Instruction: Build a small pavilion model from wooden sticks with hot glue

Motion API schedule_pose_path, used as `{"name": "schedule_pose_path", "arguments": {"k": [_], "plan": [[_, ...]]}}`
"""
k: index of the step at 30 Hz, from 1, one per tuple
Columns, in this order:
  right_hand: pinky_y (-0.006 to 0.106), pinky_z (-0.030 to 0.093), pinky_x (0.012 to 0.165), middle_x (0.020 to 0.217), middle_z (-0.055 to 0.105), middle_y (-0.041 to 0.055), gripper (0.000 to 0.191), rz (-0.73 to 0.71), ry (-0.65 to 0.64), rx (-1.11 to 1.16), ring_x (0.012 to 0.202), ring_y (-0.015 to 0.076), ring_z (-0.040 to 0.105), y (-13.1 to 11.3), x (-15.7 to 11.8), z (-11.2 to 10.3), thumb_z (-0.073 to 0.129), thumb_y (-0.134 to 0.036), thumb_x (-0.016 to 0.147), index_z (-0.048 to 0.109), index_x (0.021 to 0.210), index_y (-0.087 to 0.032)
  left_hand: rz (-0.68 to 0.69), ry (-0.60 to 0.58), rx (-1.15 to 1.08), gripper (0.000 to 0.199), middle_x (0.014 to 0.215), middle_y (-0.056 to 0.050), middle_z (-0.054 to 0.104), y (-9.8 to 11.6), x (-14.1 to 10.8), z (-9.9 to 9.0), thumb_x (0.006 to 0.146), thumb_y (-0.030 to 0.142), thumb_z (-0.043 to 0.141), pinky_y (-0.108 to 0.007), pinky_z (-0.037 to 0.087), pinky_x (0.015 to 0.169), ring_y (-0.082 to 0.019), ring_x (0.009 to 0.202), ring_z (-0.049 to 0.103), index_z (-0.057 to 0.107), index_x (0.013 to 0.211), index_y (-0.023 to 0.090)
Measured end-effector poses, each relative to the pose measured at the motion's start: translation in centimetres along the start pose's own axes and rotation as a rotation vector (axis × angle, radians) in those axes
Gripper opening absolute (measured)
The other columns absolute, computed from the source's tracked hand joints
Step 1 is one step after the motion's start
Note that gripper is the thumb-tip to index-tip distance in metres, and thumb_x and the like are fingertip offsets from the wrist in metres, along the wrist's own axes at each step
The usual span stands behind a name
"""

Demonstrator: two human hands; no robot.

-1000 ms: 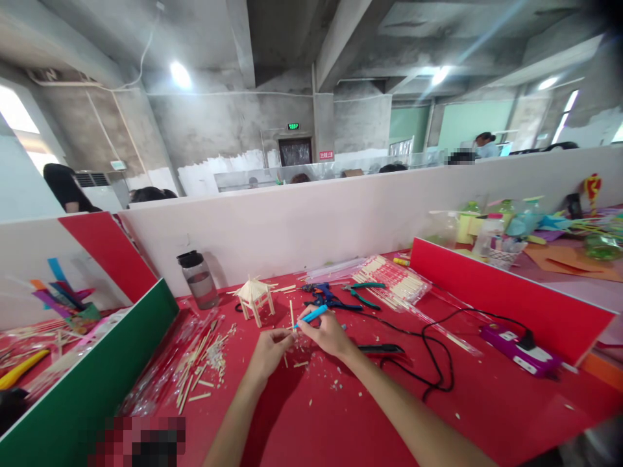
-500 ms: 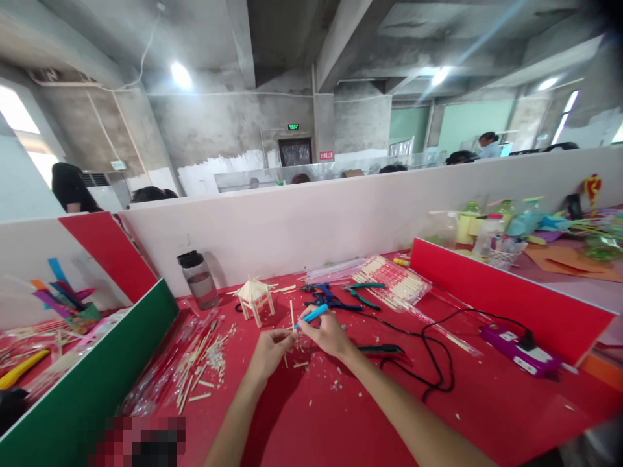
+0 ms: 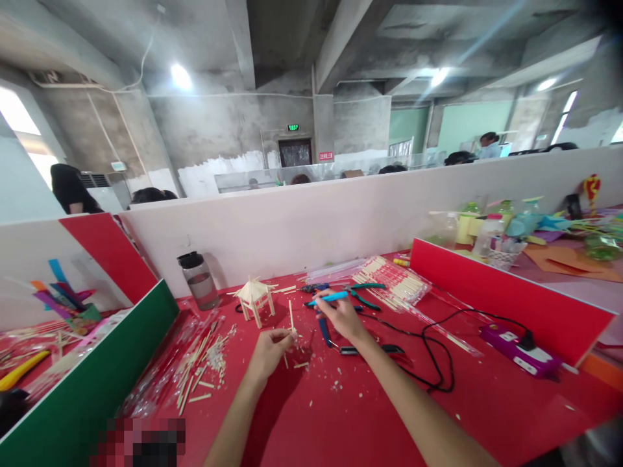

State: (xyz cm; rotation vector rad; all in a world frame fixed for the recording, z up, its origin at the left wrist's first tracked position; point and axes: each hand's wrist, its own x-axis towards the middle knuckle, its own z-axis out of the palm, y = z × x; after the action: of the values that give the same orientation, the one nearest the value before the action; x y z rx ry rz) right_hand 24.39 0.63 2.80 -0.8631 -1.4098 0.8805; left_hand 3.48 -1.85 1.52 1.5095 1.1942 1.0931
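Observation:
Between the fingertips of my left hand (image 3: 267,351) a thin wooden stick (image 3: 291,314) stands nearly upright. My right hand (image 3: 342,318) grips a blue pen (image 3: 333,297), its point towards the left and apart from the stick. Just behind my left hand is a small pavilion-like model (image 3: 255,297) of sticks, with a pointed roof and legs. Under and beside my right hand lies a dark blue tool (image 3: 324,329), partly hidden. Green-handled pliers (image 3: 366,299) rest behind it, and a black craft knife (image 3: 372,350) lies to its right.
Loose sticks (image 3: 193,373) and plastic wrapping lie left, beside a green divider (image 3: 102,370). A water bottle (image 3: 199,282) stands at the back. Packed sticks (image 3: 394,279), a black cable (image 3: 450,363) and a purple power strip (image 3: 520,351) lie right, before a red divider (image 3: 506,295).
My right hand has moved up and to the right with the blue pen, away from the stick. The left hand stays in place, holding the stick.

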Motion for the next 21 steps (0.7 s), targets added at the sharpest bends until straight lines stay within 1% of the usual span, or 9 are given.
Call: {"name": "schedule_pose_path", "arguments": {"k": [2,3,4,6,8,10,12,17,21], "plan": [[0.029,0.057,0.06,0.083,0.069,0.0046,0.029,0.014,-0.024,-0.131,0.073,0.0191,0.066,-0.1,0.5,-2.3,0.053,-0.043,0.09,0.067,0.101,-0.02,-0.011,0.005,-0.004,0.05,0.053,-0.004,0.063,0.2,0.0,0.1,0.059,0.062,0.076,-0.027,0.04,0.057,-0.014,0.051,0.051,0.073,0.061,0.013],[0.029,0.055,0.06,0.082,0.07,0.0044,0.028,0.002,-0.038,-0.23,0.07,0.0183,0.066,-0.2,0.7,-3.5,0.051,-0.039,0.09,0.067,0.104,-0.02,-0.011,0.004,-0.007,0.05,0.054,-0.005,0.064,0.2,-0.1,0.1,0.058,0.062,0.076,-0.027,0.04,0.057,-0.014,0.051,0.051,0.073,0.062,0.013],[0.028,0.054,0.062,0.082,0.071,0.004,0.025,-0.012,-0.084,-0.341,0.07,0.0181,0.065,-0.2,0.7,-4.6,0.051,-0.033,0.09,0.067,0.105,-0.02,-0.009,0.001,-0.009,0.05,0.054,-0.005,0.064,0.3,-0.1,0.1,0.058,0.063,0.076,-0.027,0.041,0.057,-0.014,0.051,0.052,0.073,0.062,0.013],[0.028,0.05,0.068,0.08,0.071,0.0029,0.019,-0.04,-0.17,-0.559,0.072,0.0182,0.065,-0.4,0.6,-6.5,0.056,-0.023,0.085,0.069,0.098,-0.021,-0.004,-0.002,-0.005,0.05,0.054,-0.005,0.064,0.3,-0.1,0.2,0.059,0.062,0.076,-0.027,0.041,0.058,-0.014,0.052,0.052,0.073,0.062,0.013],[0.027,0.046,0.068,0.08,0.071,0.0016,0.016,-0.049,-0.275,-0.677,0.071,0.0174,0.063,-0.4,0.3,-7.6,0.063,-0.019,0.078,0.07,0.093,-0.022,0.0,0.0,0.007,0.049,0.054,-0.005,0.064,0.2,0.0,0.1,0.061,0.061,0.075,-0.027,0.042,0.058,-0.014,0.052,0.052,0.073,0.062,0.013],[0.025,0.042,0.066,0.08,0.07,0.0003,0.021,-0.039,-0.387,-0.723,0.07,0.0172,0.061,-0.2,-0.1,-8.1,0.07,-0.017,0.072,0.069,0.092,-0.023,0.006,-0.002,0.017,0.047,0.056,-0.005,0.065,0.0,0.0,0.1,0.063,0.059,0.074,-0.027,0.041,0.059,-0.014,0.053,0.052,0.073,0.063,0.013],[0.024,0.039,0.064,0.081,0.07,-0.0004,0.026,-0.016,-0.448,-0.766,0.072,0.0176,0.061,0.4,-0.3,-8.0,0.074,-0.015,0.067,0.068,0.091,-0.024,0.012,-0.014,0.023,0.045,0.057,-0.005,0.066,-0.1,0.1,0.1,0.065,0.058,0.074,-0.027,0.041,0.059,-0.015,0.054,0.053,0.073,0.064,0.013],[0.023,0.036,0.062,0.08,0.068,-0.0011,0.024,0.049,-0.436,-0.831,0.071,0.0165,0.06,1.9,-0.5,-7.3,0.072,-0.011,0.068,0.065,0.087,-0.025,0.007,-0.012,0.034,0.045,0.057,-0.004,0.065,-0.1,0.0,0.1,0.065,0.057,0.073,-0.027,0.041,0.06,-0.014,0.054,0.053,0.073,0.065,0.013],[0.024,0.037,0.063,0.08,0.067,-0.0003,0.017,0.03,-0.407,-0.811,0.071,0.0159,0.059,1.6,-0.4,-7.2,0.07,-0.016,0.075,0.064,0.089,-0.024,0.009,-0.014,0.022,0.046,0.058,-0.004,0.066,0.4,-0.1,0.2,0.064,0.059,0.073,-0.027,0.041,0.06,-0.015,0.055,0.054,0.074,0.066,0.013]]}}
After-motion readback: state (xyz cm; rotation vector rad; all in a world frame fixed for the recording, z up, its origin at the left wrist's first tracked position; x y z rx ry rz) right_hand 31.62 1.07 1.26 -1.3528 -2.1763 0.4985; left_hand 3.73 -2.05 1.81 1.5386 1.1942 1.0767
